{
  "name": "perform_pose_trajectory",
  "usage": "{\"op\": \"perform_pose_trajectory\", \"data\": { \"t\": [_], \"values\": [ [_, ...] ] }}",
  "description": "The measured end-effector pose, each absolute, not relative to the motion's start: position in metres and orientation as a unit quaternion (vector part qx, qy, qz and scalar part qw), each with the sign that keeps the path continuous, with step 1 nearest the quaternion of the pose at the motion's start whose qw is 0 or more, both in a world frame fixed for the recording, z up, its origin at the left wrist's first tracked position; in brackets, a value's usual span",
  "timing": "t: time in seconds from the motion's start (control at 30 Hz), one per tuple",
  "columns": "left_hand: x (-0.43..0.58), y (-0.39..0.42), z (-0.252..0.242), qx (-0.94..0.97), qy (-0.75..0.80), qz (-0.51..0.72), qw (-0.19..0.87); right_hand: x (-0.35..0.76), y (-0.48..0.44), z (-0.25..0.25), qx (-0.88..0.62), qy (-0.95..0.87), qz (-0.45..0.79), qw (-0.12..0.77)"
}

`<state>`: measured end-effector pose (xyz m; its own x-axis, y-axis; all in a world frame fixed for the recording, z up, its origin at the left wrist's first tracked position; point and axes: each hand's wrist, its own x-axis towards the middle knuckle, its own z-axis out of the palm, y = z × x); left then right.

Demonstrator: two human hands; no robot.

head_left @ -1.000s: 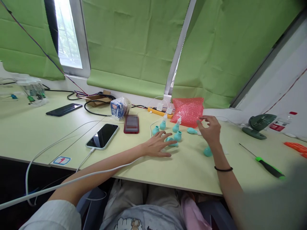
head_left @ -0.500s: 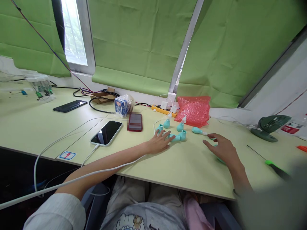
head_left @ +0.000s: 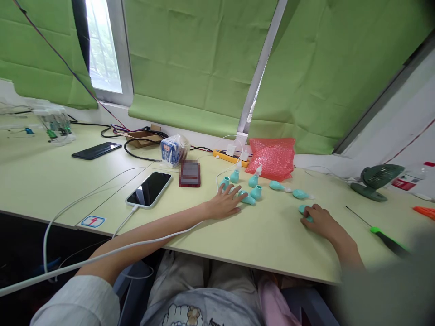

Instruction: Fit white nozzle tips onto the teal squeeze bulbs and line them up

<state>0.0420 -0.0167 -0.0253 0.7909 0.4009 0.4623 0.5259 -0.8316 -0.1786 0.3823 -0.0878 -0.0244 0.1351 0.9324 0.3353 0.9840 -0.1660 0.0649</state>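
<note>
Several small teal rubber bulbs with white nozzles lie on the pale green table (head_left: 258,235). My left hand (head_left: 224,203) rests flat with its fingers spread, the fingertips touching a lying teal bulb (head_left: 248,198); more bulbs (head_left: 255,192) stand just beyond it. My right hand (head_left: 321,221) is closed over another teal bulb (head_left: 303,209) near the table's right side. Two more bulbs (head_left: 277,185) (head_left: 300,194) lie between the hands, further back.
A red bubble-wrap bag (head_left: 272,157) lies behind the bulbs beside a yellow power strip (head_left: 229,157). A phone on a white cable (head_left: 149,189), a dark red case (head_left: 189,174) and a milk carton (head_left: 171,151) sit left. A green-handled screwdriver (head_left: 384,235) and a small fan (head_left: 374,177) are right.
My right hand came down from mid-air near the red bag and toward me, then closed on a teal bulb on the table. My left hand barely moved.
</note>
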Motion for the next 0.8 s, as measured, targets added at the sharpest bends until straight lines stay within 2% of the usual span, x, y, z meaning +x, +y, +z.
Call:
{"op": "perform_pose_trajectory", "data": {
  "t": [0.1, 0.23, 0.37, 0.5, 0.7, 0.8],
  "values": [
    [0.042, -0.018, -0.024, -0.936, -0.241, -0.214, 0.144, 0.388, -0.085, -0.023, -0.721, -0.681, -0.119, 0.039],
    [0.043, -0.02, -0.02, -0.936, -0.234, -0.231, 0.127, 0.367, -0.091, -0.003, -0.661, -0.738, -0.096, 0.094],
    [0.044, -0.025, -0.012, -0.934, -0.235, -0.257, 0.079, 0.309, -0.094, 0.033, -0.578, -0.776, -0.06, 0.248],
    [0.041, -0.029, -0.003, -0.927, -0.243, -0.286, -0.009, 0.252, -0.073, 0.053, -0.504, -0.728, 0.036, 0.463],
    [0.038, -0.024, 0.002, -0.908, -0.245, -0.331, -0.076, 0.197, -0.036, 0.024, -0.46, -0.546, 0.087, 0.695],
    [0.04, -0.02, -0.001, -0.91, -0.246, -0.322, -0.094, 0.182, -0.035, 0.003, -0.467, -0.484, 0.123, 0.73]
  ]
}}
